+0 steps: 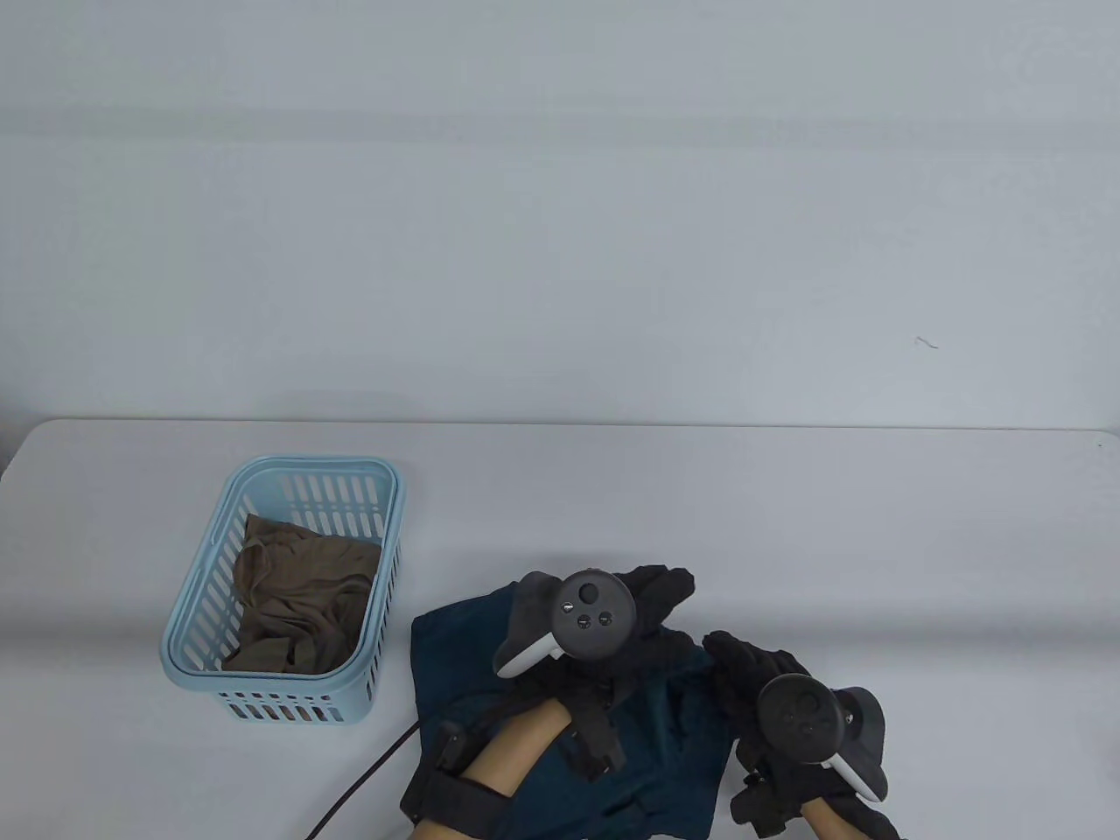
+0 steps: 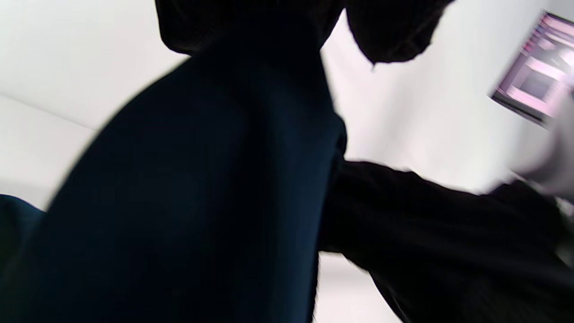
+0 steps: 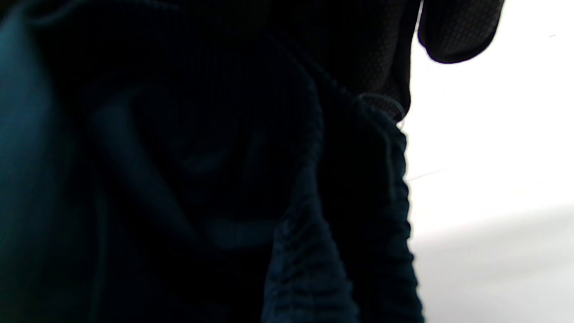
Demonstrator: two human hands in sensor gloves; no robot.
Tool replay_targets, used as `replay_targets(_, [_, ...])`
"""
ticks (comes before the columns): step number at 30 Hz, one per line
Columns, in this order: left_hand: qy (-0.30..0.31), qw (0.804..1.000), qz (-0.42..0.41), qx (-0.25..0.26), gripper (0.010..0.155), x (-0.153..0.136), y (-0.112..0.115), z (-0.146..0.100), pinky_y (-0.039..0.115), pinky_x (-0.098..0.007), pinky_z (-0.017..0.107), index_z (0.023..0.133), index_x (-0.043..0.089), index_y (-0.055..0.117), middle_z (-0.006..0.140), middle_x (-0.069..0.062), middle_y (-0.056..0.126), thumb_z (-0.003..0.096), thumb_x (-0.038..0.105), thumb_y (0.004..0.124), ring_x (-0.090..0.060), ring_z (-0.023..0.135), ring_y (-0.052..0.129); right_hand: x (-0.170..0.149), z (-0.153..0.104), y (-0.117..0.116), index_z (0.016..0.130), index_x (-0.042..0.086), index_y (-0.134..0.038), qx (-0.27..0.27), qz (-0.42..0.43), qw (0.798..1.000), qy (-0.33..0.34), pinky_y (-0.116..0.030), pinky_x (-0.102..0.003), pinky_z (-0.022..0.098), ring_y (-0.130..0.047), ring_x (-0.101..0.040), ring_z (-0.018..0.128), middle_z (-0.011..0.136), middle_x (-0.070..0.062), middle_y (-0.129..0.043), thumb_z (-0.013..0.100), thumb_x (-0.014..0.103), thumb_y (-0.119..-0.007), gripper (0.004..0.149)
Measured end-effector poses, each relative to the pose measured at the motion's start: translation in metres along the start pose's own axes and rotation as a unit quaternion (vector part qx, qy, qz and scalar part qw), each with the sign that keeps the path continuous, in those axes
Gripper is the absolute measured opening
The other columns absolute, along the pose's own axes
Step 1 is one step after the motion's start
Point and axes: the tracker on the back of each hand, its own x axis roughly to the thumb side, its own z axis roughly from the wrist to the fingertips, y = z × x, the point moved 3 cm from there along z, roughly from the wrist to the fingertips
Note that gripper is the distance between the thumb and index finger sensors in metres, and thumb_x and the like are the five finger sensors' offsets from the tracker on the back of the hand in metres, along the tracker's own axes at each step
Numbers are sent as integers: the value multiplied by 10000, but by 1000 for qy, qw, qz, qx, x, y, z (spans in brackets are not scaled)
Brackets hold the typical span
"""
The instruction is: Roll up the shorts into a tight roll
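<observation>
Dark teal shorts [image 1: 674,752] lie at the table's front edge, partly under both gloved hands. My left hand [image 1: 661,599] reaches over their far edge, and in the left wrist view the fabric [image 2: 202,202] rises up into its curled fingers [image 2: 390,31]. My right hand [image 1: 739,669] sits at the right side of the shorts. In the right wrist view the gathered elastic waistband [image 3: 314,269] runs up under that hand's fingers [image 3: 457,31], which grip it. The near part of the shorts is hidden by my forearms.
A light blue slotted basket [image 1: 192,630] stands to the left of the shorts and holds a crumpled brown garment [image 1: 297,604]. A dark cable [image 1: 367,770] trails from my left wrist toward the front edge. White table surface stretches behind and to the right.
</observation>
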Motion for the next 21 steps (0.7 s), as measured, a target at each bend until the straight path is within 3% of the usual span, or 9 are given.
replay_targets(2, [14, 998, 32, -48, 710, 8, 9, 0, 303, -744, 674, 1087, 161, 530, 1132, -190, 586, 491, 498, 717, -508, 1038, 571, 0, 0, 0, 929, 99, -686, 0, 0, 1000, -1, -593, -626, 649, -896, -352, 759, 862, -131, -859, 529, 283, -632, 443])
replay_targets(6, [31, 984, 151, -90, 758, 25, 32, -1, 319, -753, 679, 1088, 150, 531, 1132, -184, 594, 469, 534, 740, -502, 1039, 590, 0, 0, 0, 914, 93, -704, -2, -2, 1000, -4, -601, -622, 645, -909, -349, 741, 842, -130, -876, 527, 288, -638, 437])
replay_targets(10, [39, 960, 245, -132, 895, 35, 55, -2, 309, -769, 679, 1118, 112, 375, 1163, -204, 462, 441, 544, 770, -498, 1056, 544, -3, 0, 1, 906, 89, -712, -3, 4, 1000, -13, -606, -619, 642, -915, -349, 733, 831, -132, -884, 526, 285, -640, 434])
replay_targets(15, [30, 938, 330, -105, 875, 37, 63, -1, 351, -758, 688, 1114, 105, 349, 1153, -206, 456, 452, 464, 794, -466, 1035, 601, -10, 1, 1, 904, 89, -716, 0, 35, 999, -29, -608, -620, 640, -915, -350, 730, 829, -133, -885, 526, 285, -642, 432])
replay_targets(21, [28, 941, 337, -20, 519, 42, 42, 3, 543, -682, 696, 1005, 181, 675, 993, -118, 829, 520, 364, 678, -334, 845, 929, -11, 1, 1, 919, 101, -698, 4, 47, 999, -25, -603, -621, 644, -901, -353, 752, 853, -129, -867, 528, 299, -640, 442])
